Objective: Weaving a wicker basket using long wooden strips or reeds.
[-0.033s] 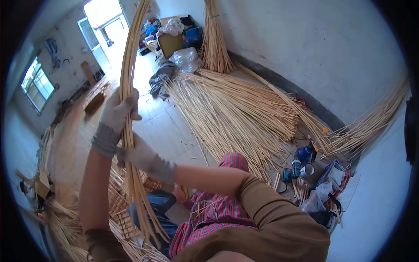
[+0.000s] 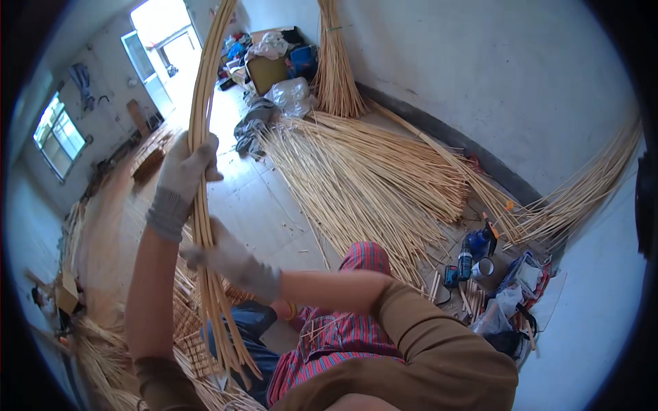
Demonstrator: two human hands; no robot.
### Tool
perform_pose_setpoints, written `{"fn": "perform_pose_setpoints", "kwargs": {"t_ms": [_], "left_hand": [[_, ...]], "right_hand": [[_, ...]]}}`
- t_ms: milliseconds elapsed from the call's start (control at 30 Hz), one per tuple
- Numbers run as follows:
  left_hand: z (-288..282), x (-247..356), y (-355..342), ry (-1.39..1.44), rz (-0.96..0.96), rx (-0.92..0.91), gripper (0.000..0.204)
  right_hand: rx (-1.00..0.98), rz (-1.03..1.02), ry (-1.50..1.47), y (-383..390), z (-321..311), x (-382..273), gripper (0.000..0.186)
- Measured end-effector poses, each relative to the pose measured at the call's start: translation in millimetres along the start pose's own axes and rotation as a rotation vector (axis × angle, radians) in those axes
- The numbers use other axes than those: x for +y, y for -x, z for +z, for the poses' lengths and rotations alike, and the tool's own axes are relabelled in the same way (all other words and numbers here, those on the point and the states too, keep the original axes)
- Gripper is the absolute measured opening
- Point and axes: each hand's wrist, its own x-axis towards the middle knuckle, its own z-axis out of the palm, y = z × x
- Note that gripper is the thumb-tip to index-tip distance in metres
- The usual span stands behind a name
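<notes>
A long bundle of thin tan canes [image 2: 200,103] stands tilted in front of me, its top running out of view and its lower ends fanning apart. My left hand [image 2: 184,168], in a pale knit glove, is closed around the bundle at mid-height. Just below it, my right hand [image 2: 236,264], gloved likewise, reaches across and is closed at the bundle; its fingers are slightly blurred. Beneath the canes' lower ends lie a woven cane piece [image 2: 195,342] and my legs, partly covered by a red striped cloth [image 2: 332,335].
A wide heap of loose canes [image 2: 370,185] spreads over the floor to the right. Another bundle [image 2: 338,82] stands against the wall. Near my right side are a cordless drill [image 2: 464,264], a blue spray bottle [image 2: 482,238], a mug [image 2: 483,268] and plastic bags [image 2: 504,305].
My right hand has shifted slightly down and to the right along the bundle. My left hand has hardly moved and keeps its hold on the canes.
</notes>
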Motion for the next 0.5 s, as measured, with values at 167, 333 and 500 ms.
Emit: {"fn": "perform_pose_setpoints", "kwargs": {"t_ms": [167,333,500], "left_hand": [[48.8,30.1,-62.3,0.025,0.128,0.137,0.04],[125.1,48.8,-100.8,0.047,0.391,0.228,0.067],[151.1,19.0,-31.6,-0.491,0.764,-0.03,0.073]], "right_hand": [[0.32,-0.077,0.211,110.5,-5.3,67.4,0.06],[0.432,-0.069,-0.202,109.5,-64.7,70.4,0.044],[0.262,-0.247,-0.396,93.2,-227.7,-38.8,0.038]]}}
